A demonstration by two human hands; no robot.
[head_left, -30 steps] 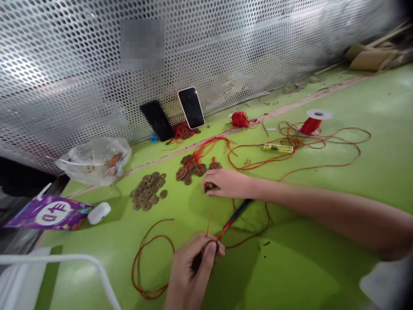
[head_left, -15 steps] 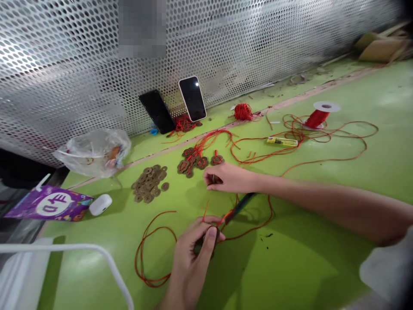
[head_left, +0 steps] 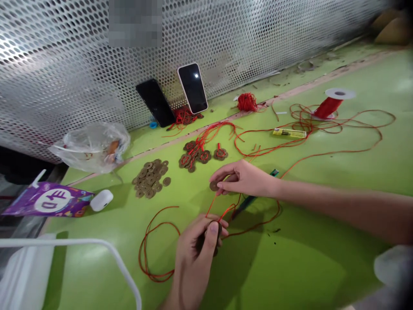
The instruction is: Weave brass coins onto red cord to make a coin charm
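Note:
My left hand (head_left: 196,254) pinches a small stack of brown coins (head_left: 215,234) tied with red cord (head_left: 155,254), low over the green table (head_left: 290,267). My right hand (head_left: 245,177) is lifted just above the table and holds a single brown coin (head_left: 213,186) between thumb and fingers, with a red cord end running up to it. A dark pen-like tool (head_left: 254,196) lies under my right wrist. A loose pile of coins (head_left: 151,178) sits to the left, and coins strung on red cord (head_left: 200,153) lie beyond my right hand.
Two phones (head_left: 192,88) lean on the perforated metal wall (head_left: 226,47). A red cord spool (head_left: 332,103), a yellow lighter (head_left: 289,133), a cord ball (head_left: 247,102), a plastic bag (head_left: 92,148), a purple packet (head_left: 48,202) and a white earbud case (head_left: 101,200) lie around.
My right hand has lifted off the table with one coin pinched in its fingers and drawn toward my left hand. The view has shifted slightly.

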